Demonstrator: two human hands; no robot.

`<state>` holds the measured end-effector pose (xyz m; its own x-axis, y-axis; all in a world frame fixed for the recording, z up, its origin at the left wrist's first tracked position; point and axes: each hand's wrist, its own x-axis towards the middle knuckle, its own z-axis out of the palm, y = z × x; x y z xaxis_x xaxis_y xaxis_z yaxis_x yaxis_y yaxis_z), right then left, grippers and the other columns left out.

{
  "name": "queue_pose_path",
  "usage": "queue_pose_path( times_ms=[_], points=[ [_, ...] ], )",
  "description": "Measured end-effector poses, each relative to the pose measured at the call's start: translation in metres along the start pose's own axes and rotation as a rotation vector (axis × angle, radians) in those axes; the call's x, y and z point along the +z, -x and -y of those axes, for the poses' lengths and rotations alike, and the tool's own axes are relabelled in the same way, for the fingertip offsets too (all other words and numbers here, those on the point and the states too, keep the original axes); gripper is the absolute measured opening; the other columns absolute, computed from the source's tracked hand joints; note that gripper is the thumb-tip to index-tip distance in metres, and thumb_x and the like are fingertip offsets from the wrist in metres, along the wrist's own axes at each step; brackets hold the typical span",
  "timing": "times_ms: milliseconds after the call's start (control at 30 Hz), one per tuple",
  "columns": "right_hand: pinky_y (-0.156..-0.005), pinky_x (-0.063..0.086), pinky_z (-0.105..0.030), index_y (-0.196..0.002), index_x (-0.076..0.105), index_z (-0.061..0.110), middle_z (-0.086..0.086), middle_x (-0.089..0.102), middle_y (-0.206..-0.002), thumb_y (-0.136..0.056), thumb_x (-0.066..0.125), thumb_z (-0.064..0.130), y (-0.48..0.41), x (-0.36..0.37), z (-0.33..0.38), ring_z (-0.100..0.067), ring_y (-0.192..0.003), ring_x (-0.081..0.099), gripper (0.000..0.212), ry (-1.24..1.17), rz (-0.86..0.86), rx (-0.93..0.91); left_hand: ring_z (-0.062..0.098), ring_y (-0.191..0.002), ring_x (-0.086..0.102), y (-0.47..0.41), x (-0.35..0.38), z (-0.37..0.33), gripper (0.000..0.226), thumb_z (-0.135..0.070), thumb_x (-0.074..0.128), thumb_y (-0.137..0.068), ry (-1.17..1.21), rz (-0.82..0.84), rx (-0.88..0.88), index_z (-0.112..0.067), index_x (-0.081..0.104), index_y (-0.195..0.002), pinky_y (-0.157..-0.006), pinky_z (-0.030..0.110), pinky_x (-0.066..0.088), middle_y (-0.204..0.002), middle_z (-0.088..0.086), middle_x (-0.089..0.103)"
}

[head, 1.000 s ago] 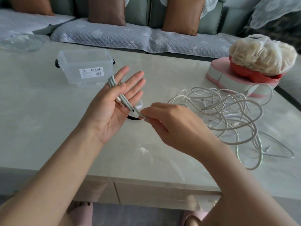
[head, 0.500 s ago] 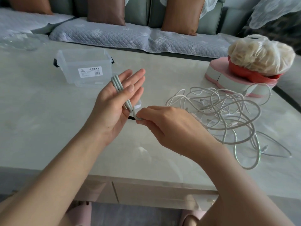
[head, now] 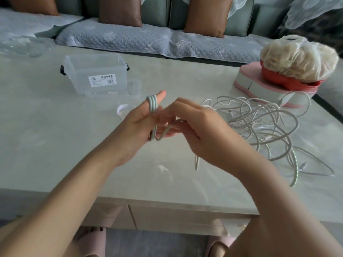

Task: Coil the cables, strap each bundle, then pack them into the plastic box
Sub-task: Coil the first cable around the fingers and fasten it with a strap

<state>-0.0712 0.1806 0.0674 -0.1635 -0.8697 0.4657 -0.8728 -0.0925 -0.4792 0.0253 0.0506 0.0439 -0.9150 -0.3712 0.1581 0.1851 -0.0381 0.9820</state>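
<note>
Braided grey cable (head: 152, 108) coiled round left hand (head: 137, 130)

left hand (head: 137, 130) is turning edge-on, fingers closing on cable coil (head: 152, 108) | right hand (head: 200, 132) is looping another strand around it

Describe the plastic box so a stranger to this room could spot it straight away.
Start at the pale table in front of the sofa. On its far left part, beyond the left hand, stands the plastic box. It is the only see-through container there, open-topped, with black side clips and a white label on its front, unlike the pink and red items at the far right.
</note>
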Motion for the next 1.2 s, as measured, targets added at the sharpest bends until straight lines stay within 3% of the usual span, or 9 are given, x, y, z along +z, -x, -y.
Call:
queue_pose_path(
  times_ms=[133,200,267,400,567,700,900,1100,1200],
  points=[
    [-0.068,0.042,-0.011,-0.091,0.062,0.015,-0.003,0.055,-0.098,-0.079,0.051,-0.017,-0.002,-0.004,-0.001,-0.013,-0.077,0.056,0.036,-0.030,-0.084,0.016,0.020,-0.081,0.072,0.004,0.005,-0.007,0.041,-0.025,0.040,-0.093,-0.083,0.109,-0.039,-0.014,0.045,-0.133,-0.070,0.024,0.056,-0.096,-0.013,0.072],
    [-0.061,0.037,-0.009,-0.086,0.064,0.015,0.000,0.054,-0.096,-0.078,0.057,-0.013,-0.001,-0.006,-0.001,-0.012,-0.068,0.053,0.030,-0.037,-0.097,0.040,0.023,-0.080,0.072,0.007,0.007,-0.007,0.030,-0.027,0.037,-0.092,-0.078,0.175,-0.069,-0.021,0.052,-0.117,-0.069,0.025,0.056,-0.099,-0.013,0.072],
    [-0.062,0.036,-0.008,-0.087,0.067,0.013,0.002,0.052,-0.095,-0.077,0.061,-0.010,0.000,-0.008,-0.001,-0.005,-0.069,0.053,0.025,-0.049,-0.090,0.053,0.027,-0.081,0.072,0.009,0.007,-0.006,0.031,-0.032,0.038,-0.088,-0.062,0.222,-0.104,-0.026,0.052,-0.115,-0.069,0.026,0.056,-0.105,-0.012,0.071],
    [-0.065,0.037,-0.007,-0.087,0.066,0.019,0.001,0.057,-0.094,-0.077,0.065,-0.006,0.001,-0.013,-0.004,-0.002,-0.069,0.052,0.028,-0.070,-0.106,0.058,0.031,-0.080,0.072,0.011,0.004,-0.005,0.030,-0.037,0.040,-0.094,0.002,0.275,-0.163,-0.029,0.055,-0.118,-0.068,0.028,0.056,-0.110,-0.005,0.071],
    [-0.059,0.039,-0.014,-0.082,0.071,0.015,0.003,0.065,-0.085,-0.080,0.067,0.004,0.002,-0.014,-0.009,-0.014,-0.062,0.054,0.011,-0.052,-0.117,0.058,0.029,-0.074,0.072,0.011,0.006,-0.007,0.046,-0.040,0.029,-0.089,0.077,0.362,-0.232,-0.033,0.074,-0.098,-0.064,0.029,0.056,-0.106,0.000,0.072],
    [-0.061,0.040,-0.016,-0.084,0.074,0.009,0.002,0.066,-0.085,-0.082,0.067,0.004,0.001,-0.015,-0.010,-0.014,-0.062,0.055,0.009,-0.106,-0.118,0.069,0.030,-0.071,0.072,0.012,0.006,-0.006,0.039,-0.029,0.033,-0.088,0.155,0.353,-0.238,-0.026,0.070,-0.099,-0.062,0.030,0.056,-0.104,0.006,0.072],
    [-0.066,0.045,-0.017,-0.087,0.074,0.010,0.005,0.067,-0.087,-0.081,0.063,-0.001,0.001,-0.014,-0.011,-0.015,-0.070,0.061,0.017,-0.151,-0.122,0.082,0.034,-0.089,0.070,0.013,0.003,-0.009,0.041,-0.016,0.033,-0.090,0.225,0.387,-0.242,-0.021,0.071,-0.104,-0.061,0.030,0.057,-0.110,0.008,0.070],
    [-0.064,0.045,-0.017,-0.086,0.074,0.009,0.001,0.067,-0.086,-0.081,0.065,0.000,0.001,-0.014,-0.011,-0.014,-0.068,0.062,0.014,-0.187,-0.128,0.074,0.037,-0.096,0.067,0.013,0.002,-0.007,0.048,-0.020,0.029,-0.086,0.278,0.403,-0.265,-0.019,0.072,-0.106,-0.059,0.031,0.057,-0.115,0.008,0.069],
    [-0.064,0.047,-0.018,-0.086,0.075,0.009,0.001,0.068,-0.086,-0.081,0.065,0.002,0.001,-0.014,-0.012,-0.015,-0.069,0.063,0.013,-0.174,-0.122,0.071,0.037,-0.095,0.068,0.015,0.002,-0.006,0.041,-0.024,0.031,-0.089,0.238,0.416,-0.251,-0.016,0.063,-0.115,-0.061,0.030,0.058,-0.117,0.006,0.068]
  ],
)
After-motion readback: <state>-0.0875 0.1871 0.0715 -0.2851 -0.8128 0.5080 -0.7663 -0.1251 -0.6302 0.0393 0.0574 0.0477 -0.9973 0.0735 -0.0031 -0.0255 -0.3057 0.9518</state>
